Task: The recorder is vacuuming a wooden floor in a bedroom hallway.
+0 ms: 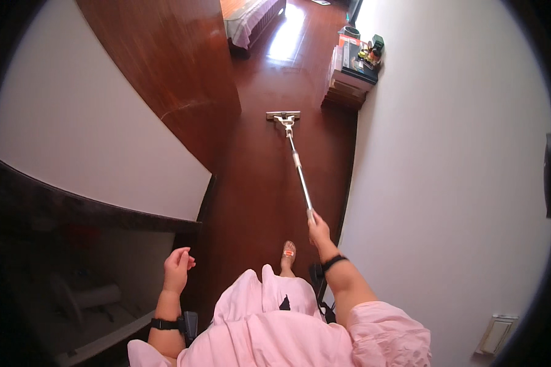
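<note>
Flat mop (297,161): ran from 5 o'clock up to 12 o'clock, its wide head (283,115) resting on the red-brown floor (251,183).
Right hand (319,231): gripped the mop's near end at 5 o'clock.
Left hand (176,269): hung at 8 o'clock, half open, fingers loosely curled, well apart from the mop.
Cluttered stack (352,76): stood beside the white wall (447,153) at 1 o'clock.

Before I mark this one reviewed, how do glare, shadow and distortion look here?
Head view: white glare on the far floor, top centre; head view: deep shadow under the dark ledge at lower left, which looks bowed, likely by the fisheye; head view: black corners, though the mop reads clearly.
</note>
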A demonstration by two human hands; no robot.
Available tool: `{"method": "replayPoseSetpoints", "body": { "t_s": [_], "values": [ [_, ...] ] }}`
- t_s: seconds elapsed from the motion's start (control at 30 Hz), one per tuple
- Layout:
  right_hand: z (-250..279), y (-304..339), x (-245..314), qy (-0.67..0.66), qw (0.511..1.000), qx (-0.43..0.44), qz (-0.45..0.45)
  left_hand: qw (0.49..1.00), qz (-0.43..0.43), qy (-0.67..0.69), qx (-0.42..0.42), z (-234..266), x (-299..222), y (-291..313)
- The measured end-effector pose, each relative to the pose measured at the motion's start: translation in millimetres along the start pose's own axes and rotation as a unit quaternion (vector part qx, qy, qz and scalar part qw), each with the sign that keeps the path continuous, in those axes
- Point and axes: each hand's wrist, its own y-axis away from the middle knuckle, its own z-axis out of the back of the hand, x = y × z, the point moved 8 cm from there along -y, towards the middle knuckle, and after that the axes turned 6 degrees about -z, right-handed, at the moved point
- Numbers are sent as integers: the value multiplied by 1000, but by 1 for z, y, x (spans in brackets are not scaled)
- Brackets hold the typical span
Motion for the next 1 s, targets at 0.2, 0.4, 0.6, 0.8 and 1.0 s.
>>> {"method": "replayPoseSetpoints", "body": {
  "t_s": [0.2, 0.4, 0.6, 0.8, 1.0],
  "values": [
    [-30, -44, 77, -62, 973, 162, -152, 999, 3, -11, -49, 31, 37, 13],
    [55, 46, -1, 66, 988, 114, -80, 999, -16, 21, -33, 22, 26, 1],
    [144, 256, -77, 18, 955, 161, -248, 999, -20, 32, -8, 35, 24, -17],
    [164, 334, -76, 52, 964, 100, -239, 997, -48, 39, 36, 0, 7, -41],
    [116, 251, -78, 5, 981, 89, -171, 995, -52, 29, 79, -24, -16, -52]
  ]
}}
